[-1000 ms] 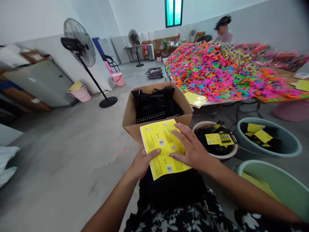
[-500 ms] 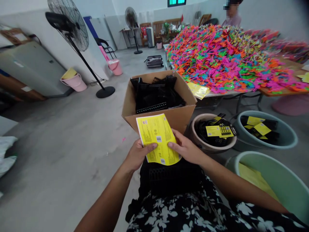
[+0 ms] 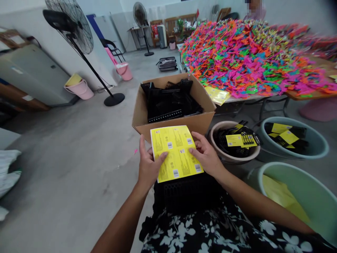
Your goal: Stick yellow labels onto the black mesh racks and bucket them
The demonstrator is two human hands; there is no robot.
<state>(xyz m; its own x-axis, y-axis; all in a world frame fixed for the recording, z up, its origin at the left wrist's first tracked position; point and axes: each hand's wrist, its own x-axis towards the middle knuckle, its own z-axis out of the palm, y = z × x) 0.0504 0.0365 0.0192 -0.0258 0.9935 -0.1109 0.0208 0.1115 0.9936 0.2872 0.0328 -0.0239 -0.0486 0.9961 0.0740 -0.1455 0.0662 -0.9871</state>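
Observation:
A yellow printed card sheet (image 3: 176, 151) with barcodes and small text lies nearly flat between my hands, above my lap. My left hand (image 3: 150, 160) grips its left edge, thumb on top and a finger raised past the edge. On the opposite edge my right hand (image 3: 206, 154) pinches the sheet, thumb on the printed side. Whether it is one sheet or a stack I cannot tell. Below it, a black plastic piece with a honeycomb pattern (image 3: 181, 193) rests on my lap. Straight ahead stands a cardboard box (image 3: 176, 124) holding black plastic parts (image 3: 171, 102).
On the right stand a beige tub (image 3: 214, 151) and a blue tub (image 3: 322, 151), both with black parts and yellow cards, and a green tub (image 3: 316, 186) with yellow sheets. A table bears a colourful heap (image 3: 237, 59); a person (image 3: 255, 12) is behind it. A fan (image 3: 92, 66) stands left.
The yellow sheet was bowed and tilted; now it is flatter and squarer to me. My left hand's fingers have lifted along its edge, and the right thumb has shifted slightly right.

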